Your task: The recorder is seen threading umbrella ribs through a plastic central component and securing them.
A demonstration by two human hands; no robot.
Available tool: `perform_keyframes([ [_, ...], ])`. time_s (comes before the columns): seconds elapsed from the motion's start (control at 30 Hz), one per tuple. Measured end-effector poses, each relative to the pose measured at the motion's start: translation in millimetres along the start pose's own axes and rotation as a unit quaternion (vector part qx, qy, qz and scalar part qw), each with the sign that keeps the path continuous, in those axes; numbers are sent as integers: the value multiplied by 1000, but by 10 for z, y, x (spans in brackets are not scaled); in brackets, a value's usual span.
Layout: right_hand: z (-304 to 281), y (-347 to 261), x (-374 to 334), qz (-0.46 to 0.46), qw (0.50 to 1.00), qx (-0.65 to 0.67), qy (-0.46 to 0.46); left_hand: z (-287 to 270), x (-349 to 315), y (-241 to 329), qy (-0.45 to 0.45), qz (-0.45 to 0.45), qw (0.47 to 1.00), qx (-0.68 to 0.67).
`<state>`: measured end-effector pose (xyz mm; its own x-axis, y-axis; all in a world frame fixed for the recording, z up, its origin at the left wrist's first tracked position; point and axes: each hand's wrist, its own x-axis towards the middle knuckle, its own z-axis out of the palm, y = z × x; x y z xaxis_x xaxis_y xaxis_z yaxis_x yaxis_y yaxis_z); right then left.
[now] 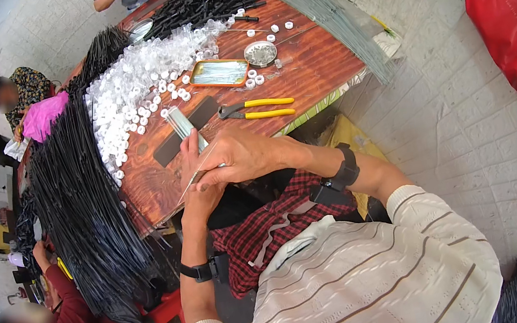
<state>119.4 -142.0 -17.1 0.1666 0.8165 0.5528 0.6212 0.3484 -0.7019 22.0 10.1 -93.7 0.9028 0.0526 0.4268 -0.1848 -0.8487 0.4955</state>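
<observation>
My left hand (201, 192) is closed around a long clear, whitish strip-like piece (181, 124), whose far end sticks out beyond the fingers over the table. Just to its right, my right hand (238, 154) is closed in a pinch on a thin rod (193, 185) that slants down to the left across the left hand. Both hands touch each other near the table's front edge. Behind them lies a dark flat block (168, 150). Pliers with yellow handles (267, 108) rest to its right. The fingers partly hide what they hold.
White ring-ended clear parts (142, 78) form a heap on the wooden table (314, 42). An orange-rimmed tray (220, 73) holds thin pins beside a round dish (260, 54). Long black rods (72, 192) hang over the left edge; grey rods (334, 22) lie right. Other people work around.
</observation>
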Motion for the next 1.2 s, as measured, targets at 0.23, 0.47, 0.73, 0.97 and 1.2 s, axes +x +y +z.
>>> perform_keyframes([
  [0.23,46,-39,37,2,999,-39,-28,-139,-73,-43,-17,40,994,101],
  [0.47,142,19,76,-38,999,-36,-7,-134,-56,-92,-17,19,982,186],
  [0.73,162,49,75,-35,999,-26,-11,-139,-77,-106,-14,-3,989,149],
  [0.97,121,13,37,-37,998,-41,3,-157,71,-72,-49,42,995,82],
  [1.2,92,7,66,-32,999,-27,-27,-181,27,-63,-33,37,988,145],
])
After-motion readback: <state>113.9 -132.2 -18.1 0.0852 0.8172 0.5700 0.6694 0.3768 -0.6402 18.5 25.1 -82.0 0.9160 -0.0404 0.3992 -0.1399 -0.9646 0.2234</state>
